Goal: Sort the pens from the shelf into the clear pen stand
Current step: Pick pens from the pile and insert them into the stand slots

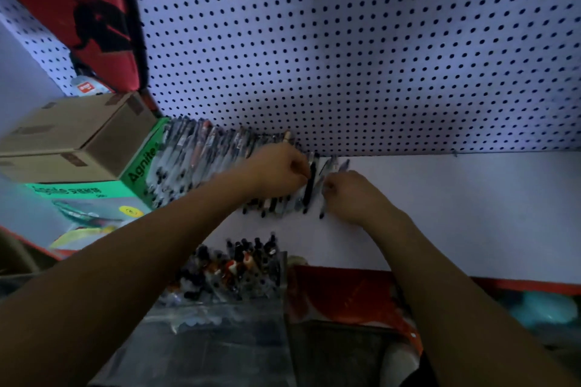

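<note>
A long row of pens (201, 157) lies side by side on the white shelf (456, 214), against the pegboard. My left hand (279, 171) rests on the right end of the row, fingers curled round a black pen (309, 187). My right hand (352, 193) sits just right of it, fingers curled on clear-bodied pens (322, 198) at the row's end. The clear pen stand (239, 270) stands at the shelf's front edge below my hands, with several pens upright in it.
A green box (138, 171) with a brown carton (75, 138) on top flanks the pens on the left. A red bag (94, 9) hangs at the upper left. The white pegboard (345, 41) backs the shelf. A red packet (342, 292) lies right of the stand.
</note>
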The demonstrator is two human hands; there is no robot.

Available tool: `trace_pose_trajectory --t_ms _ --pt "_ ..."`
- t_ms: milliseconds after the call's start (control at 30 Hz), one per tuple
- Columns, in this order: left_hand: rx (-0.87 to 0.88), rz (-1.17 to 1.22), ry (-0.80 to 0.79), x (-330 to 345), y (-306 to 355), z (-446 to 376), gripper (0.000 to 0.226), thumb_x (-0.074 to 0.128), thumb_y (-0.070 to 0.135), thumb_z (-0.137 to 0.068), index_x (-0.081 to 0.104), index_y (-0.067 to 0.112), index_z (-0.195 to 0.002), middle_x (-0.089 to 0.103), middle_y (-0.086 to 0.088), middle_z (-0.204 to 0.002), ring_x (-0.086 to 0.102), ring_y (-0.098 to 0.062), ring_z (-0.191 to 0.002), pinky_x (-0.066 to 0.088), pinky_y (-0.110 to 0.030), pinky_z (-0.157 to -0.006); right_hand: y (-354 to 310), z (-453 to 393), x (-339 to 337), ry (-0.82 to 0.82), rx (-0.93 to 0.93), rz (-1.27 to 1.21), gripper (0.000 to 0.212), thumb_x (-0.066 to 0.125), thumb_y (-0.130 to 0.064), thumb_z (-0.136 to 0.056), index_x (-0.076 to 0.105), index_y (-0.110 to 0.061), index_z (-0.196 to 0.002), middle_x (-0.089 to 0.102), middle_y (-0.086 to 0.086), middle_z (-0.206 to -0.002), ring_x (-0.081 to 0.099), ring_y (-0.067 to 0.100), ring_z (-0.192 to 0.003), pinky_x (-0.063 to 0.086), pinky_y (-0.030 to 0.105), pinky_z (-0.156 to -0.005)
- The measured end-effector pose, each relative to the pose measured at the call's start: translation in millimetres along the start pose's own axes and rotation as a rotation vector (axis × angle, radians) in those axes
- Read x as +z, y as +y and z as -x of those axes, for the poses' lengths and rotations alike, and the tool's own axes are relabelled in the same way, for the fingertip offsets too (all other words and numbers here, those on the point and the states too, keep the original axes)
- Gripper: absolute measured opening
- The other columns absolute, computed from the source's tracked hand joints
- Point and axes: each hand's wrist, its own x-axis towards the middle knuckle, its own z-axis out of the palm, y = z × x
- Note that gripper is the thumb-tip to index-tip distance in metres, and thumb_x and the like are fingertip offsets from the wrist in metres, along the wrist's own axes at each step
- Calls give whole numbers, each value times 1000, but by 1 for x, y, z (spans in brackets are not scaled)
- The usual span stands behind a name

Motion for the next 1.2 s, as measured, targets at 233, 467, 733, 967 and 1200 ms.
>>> trace_pose_trajectory --t_ms 233,467,733,967,1200 --pt "-42 -79 -54 28 17 -52 14 63 15 -89 69 4 -83 68 -8 -86 60 -21 -76 51 -27 -68 29 10 -27 126 199 -37 15 54 -13 -93 61 -3 -103 59 9 -100 50 20 -84 42 29 -73" --pt "-54 -115 -109 48 40 -79 30 73 38 -83 58 13 -76 56 -2 -75 55 -16 -73 51 -29 -67 45 16 -43 248 363 -150 16 57 -11 -88 67 0 -93 63 10 -79 60 23 -71 52 32 -68" --pt "-192 137 -60 41 54 -72 30 63 22 -91 51 10 -66 57 -5 -63 56 -14 -52 54 -26 -59 28 25 -61 339 441 -881 20 51 0 -94 55 -5 -113 68 18 -99 67 23 -66 57 32 -56" --pt "-273 1208 191 -13 49 -4 17 56 9 -95 62 -6 -100 72 -23 -86 74 -30 -74 61 -33 -67 -22 54 -72 130 252 -1243 15 54 -2 -95 68 -7 -92 71 8 -90 60 17 -78 48 26 -70" --pt "-164 1392 386 -35 4 120 13 52 5 -93 63 8 -88 69 -6 -73 68 -19 -65 53 -27 -56 -100 87 -63 4 -2 -1236 12 58 -8 -95 70 -5 -95 75 9 -88 59 18 -73 49 27 -66"
